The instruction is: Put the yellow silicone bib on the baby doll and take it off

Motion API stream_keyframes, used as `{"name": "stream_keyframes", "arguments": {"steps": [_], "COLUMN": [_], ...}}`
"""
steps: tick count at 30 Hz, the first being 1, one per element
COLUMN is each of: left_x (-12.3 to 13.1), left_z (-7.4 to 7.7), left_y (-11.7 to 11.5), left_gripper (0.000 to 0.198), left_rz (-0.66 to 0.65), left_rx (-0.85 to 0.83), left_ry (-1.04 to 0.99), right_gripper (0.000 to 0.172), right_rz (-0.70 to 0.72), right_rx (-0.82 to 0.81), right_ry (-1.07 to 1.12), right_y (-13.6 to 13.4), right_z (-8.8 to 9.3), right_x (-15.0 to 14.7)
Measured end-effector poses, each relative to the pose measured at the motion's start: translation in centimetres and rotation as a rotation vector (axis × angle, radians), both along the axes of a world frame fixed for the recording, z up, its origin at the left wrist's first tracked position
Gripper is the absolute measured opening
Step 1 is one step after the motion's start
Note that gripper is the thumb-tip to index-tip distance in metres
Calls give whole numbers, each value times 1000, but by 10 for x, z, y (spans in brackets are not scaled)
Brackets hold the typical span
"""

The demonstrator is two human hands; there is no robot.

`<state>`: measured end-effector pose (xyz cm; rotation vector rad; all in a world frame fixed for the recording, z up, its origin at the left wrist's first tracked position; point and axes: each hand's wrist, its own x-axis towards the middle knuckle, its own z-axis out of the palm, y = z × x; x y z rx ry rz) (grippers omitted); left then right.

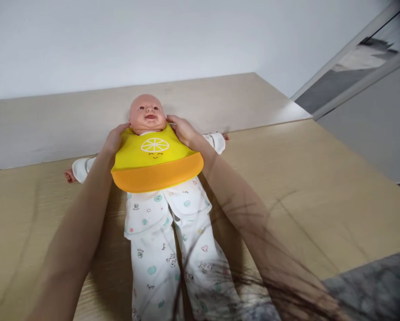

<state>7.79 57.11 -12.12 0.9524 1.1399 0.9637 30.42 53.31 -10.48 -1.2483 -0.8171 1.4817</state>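
A baby doll [147,111] lies on its back on a light wooden table [303,187], dressed in white patterned pyjamas [166,232]. A yellow silicone bib [154,160] with an orange pocket covers its chest. My left hand [114,138] rests at the doll's neck on the left side of the bib, fingers tucked behind the neck. My right hand [182,129] is at the other side of the neck, fingers curled round the bib's upper edge. Both fingertips are hidden behind the doll's neck.
The table meets a white wall [153,40] at the back. A window frame [353,58] stands at the upper right. A grey floor [380,285] shows past the table's right edge. Strands of dark hair [253,267] hang in front of the camera.
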Motion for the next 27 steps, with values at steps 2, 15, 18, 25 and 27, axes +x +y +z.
{"name": "stream_keyframes", "arguments": {"steps": [2,15,18,25,27], "left_x": [1,8,11,20,24], "left_z": [-3,-31,-37,-55,-58], "left_y": [-3,-21,-25,-21,-17], "left_gripper": [33,71,61,55,56], "left_rz": [-7,34,54,30,-20], "left_rx": [2,-153,-140,-122,-120], "left_ry": [-6,-197,-211,-289,-339], "right_gripper": [16,36,36,32,33], "right_rz": [-36,-166,-183,-172,-200], "right_rx": [89,175,129,12,8], "right_ry": [-12,-268,-283,-186,-157], "right_y": [-4,-14,-17,-21,-19], "right_z": [-5,-61,-65,-70,-75], "right_x": [0,14,12,13,15]}}
